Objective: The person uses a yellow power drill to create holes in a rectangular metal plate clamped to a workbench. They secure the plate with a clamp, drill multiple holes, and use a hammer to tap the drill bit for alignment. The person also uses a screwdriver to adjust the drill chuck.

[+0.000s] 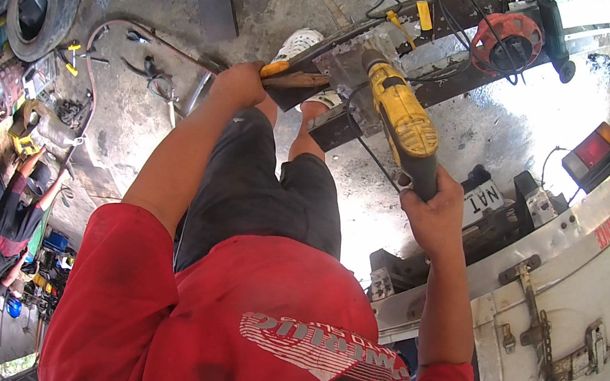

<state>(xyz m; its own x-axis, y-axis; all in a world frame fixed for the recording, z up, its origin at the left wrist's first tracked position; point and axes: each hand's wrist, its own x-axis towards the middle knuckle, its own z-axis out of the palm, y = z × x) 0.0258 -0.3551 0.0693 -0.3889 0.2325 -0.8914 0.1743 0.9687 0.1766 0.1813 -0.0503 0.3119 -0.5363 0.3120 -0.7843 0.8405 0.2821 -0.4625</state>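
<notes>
My right hand (434, 212) is wrapped round the dark rear grip of a yellow and black power drill (407, 119). The drill's front end points away from me, over a scuffed grey metal plate (346, 64) on a long dark steel beam (452, 82). Its black cord hangs beside the body. Closed at the left end of the beam, my left hand (240, 85) grips a brown wooden-looking piece (299, 80) with an orange-yellow part (274, 69) beside it. Whether these two are joined I cannot tell. The drill's tip against the plate is hard to make out.
A red cable reel (507, 45) and loose black cable lie along the beam. The white truck body (566, 315) with its tail light (593, 148) stands close on my right. At left are a tyre (44, 1), a hose (92, 98), scattered tools and another person (9, 230).
</notes>
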